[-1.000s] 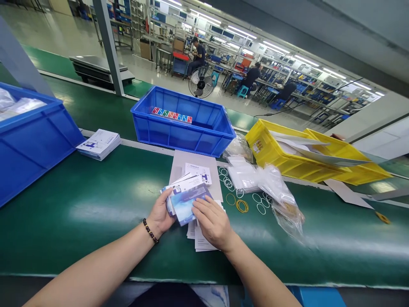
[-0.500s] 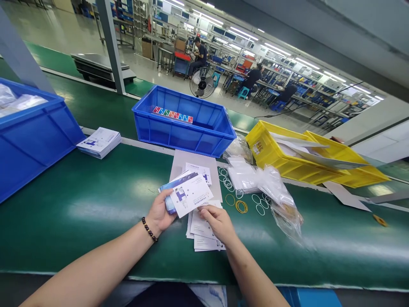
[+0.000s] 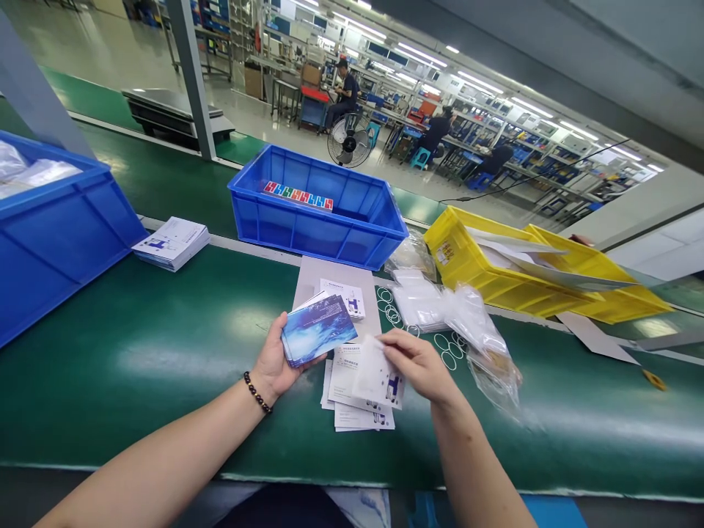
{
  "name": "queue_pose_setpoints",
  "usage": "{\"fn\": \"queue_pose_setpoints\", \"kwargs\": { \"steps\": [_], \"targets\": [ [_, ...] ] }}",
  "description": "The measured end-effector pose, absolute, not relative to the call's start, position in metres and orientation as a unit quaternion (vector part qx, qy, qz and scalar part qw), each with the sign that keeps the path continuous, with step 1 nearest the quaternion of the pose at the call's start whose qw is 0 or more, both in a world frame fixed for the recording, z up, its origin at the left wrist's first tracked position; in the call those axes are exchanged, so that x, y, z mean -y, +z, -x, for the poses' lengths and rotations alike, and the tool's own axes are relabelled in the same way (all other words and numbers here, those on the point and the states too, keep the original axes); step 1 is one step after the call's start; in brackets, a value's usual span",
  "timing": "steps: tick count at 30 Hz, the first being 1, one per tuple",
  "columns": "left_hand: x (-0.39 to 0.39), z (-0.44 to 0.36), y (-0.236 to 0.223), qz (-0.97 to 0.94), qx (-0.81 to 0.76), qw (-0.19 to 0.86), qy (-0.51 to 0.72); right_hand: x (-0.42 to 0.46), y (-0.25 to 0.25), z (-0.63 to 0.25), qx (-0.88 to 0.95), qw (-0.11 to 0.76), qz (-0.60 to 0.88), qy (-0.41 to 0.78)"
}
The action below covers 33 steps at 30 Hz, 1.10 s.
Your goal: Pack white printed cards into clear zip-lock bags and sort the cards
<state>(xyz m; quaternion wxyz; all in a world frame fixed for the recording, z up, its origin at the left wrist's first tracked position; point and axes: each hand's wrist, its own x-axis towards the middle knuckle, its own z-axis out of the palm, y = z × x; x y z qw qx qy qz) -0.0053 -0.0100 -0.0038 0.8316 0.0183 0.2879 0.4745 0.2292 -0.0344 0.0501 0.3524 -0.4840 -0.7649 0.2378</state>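
Nearby, the bare green tabletop (image 3: 247,447) leaves open room along its front edge. Just beyond, the right hand (image 3: 418,363) pinches a white printed card (image 3: 377,375) between thumb and fingers, over a loose pile of white cards (image 3: 357,418) (whether they touch, I cannot tell); keeping its edges square to the uneven pile would help. The left hand (image 3: 276,363) is curled around a blue-topped card stack (image 3: 319,330), best held level. Farther off, a blue plastic bin (image 3: 313,238) limits forward reach.
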Motion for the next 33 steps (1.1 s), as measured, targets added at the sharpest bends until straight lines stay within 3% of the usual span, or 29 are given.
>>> {"fn": "queue_pose_setpoints", "kwargs": {
  "steps": [6,11,15,19,25,30,33],
  "targets": [
    [0.012,-0.002,0.001,-0.008,-0.281,0.822,0.494,0.045,0.029,-0.185,0.875,0.321,0.349,-0.102],
    [0.013,-0.004,-0.003,-0.005,-0.294,0.827,0.479,0.042,0.021,-0.166,0.911,0.267,0.277,-0.148],
    [0.011,-0.002,-0.005,-0.005,-0.306,0.816,0.490,0.048,0.043,-0.178,0.908,0.316,0.252,-0.108],
    [0.011,0.002,-0.001,-0.008,-0.331,0.810,0.484,0.057,0.065,-0.202,0.856,0.375,0.354,-0.022],
    [0.010,0.001,-0.003,0.008,-0.321,0.810,0.491,0.049,0.032,-0.209,0.758,0.297,0.529,0.240],
    [0.014,-0.003,-0.003,0.010,-0.331,0.815,0.475,0.049,-0.006,-0.175,0.568,0.410,0.580,0.416],
    [0.016,-0.002,0.000,-0.003,-0.330,0.817,0.472,0.051,-0.005,-0.170,0.487,0.501,0.585,0.412]
  ]
}}
